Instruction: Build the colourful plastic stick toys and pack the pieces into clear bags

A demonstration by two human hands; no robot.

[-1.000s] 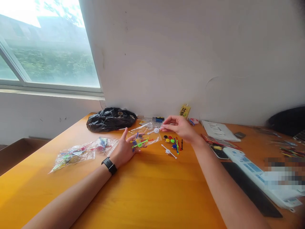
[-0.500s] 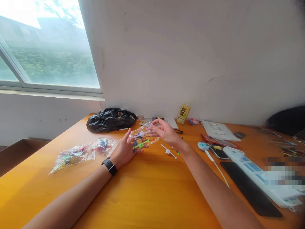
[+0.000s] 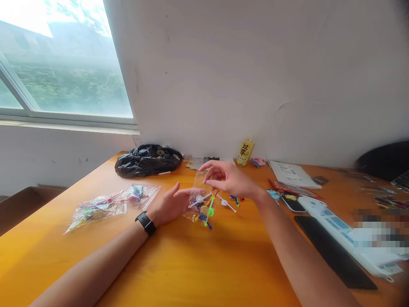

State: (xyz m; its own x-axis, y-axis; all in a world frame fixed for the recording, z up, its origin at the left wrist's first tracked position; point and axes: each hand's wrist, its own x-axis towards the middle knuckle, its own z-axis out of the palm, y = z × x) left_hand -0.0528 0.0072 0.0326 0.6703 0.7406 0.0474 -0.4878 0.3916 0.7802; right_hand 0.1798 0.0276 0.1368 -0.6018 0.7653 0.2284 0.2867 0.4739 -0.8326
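Observation:
My right hand (image 3: pixel 225 177) pinches the top of a clear plastic bag (image 3: pixel 201 181), which hangs down from its fingers. Inside show several small plastic pieces (image 3: pixel 204 209) in green, yellow, blue and white, some shaped like arrows. Beside the bag, my left hand (image 3: pixel 174 204), with a black watch on the wrist, has its fingers stretched out and thumb raised; part of the fingers is behind the bag. A white arrow-like piece (image 3: pixel 228 204) lies on the table behind, and a blue and green piece (image 3: pixel 236 200) is near my right wrist.
Two filled clear bags (image 3: pixel 99 209) lie on the left of the wooden table (image 3: pixel 191 268). A black plastic bag (image 3: pixel 147 161) and a yellow drink carton (image 3: pixel 245 152) stand by the wall. On the right are a phone (image 3: pixel 292 204), a white power strip (image 3: pixel 335 221) and a black slab (image 3: pixel 334 251).
The clear bag has swung from lying across my left hand to hanging from my right. My left hand has let go of it, and the pieces have slid to the lower end.

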